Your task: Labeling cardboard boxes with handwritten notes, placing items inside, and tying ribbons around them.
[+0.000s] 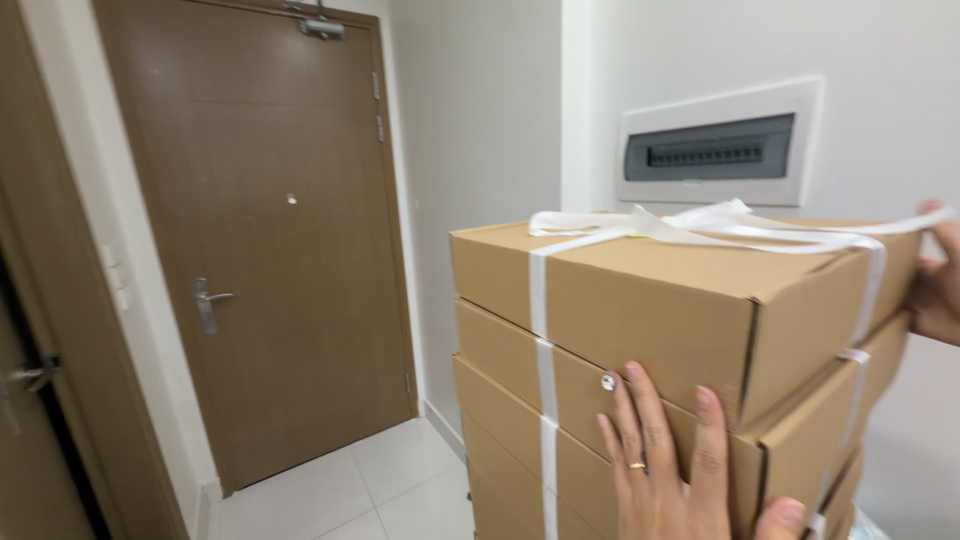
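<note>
A stack of flat brown cardboard boxes [640, 300] fills the lower right, tied together with white plastic strapping [543, 370] knotted on top. My left hand [670, 465], with a ring on one finger, lies flat against the front side of the stack, fingers spread upward and thumb at the near corner. My right hand [937, 285] grips the far right edge of the top boxes, mostly cut off by the frame. The bottom of the stack is out of view.
A closed brown wooden door [270, 230] with a metal lever handle [207, 301] stands ahead on the left. Another door edge [40, 380] is at far left. A wall-mounted electrical panel [715, 150] hangs above the boxes. White floor tiles [340, 490] lie below.
</note>
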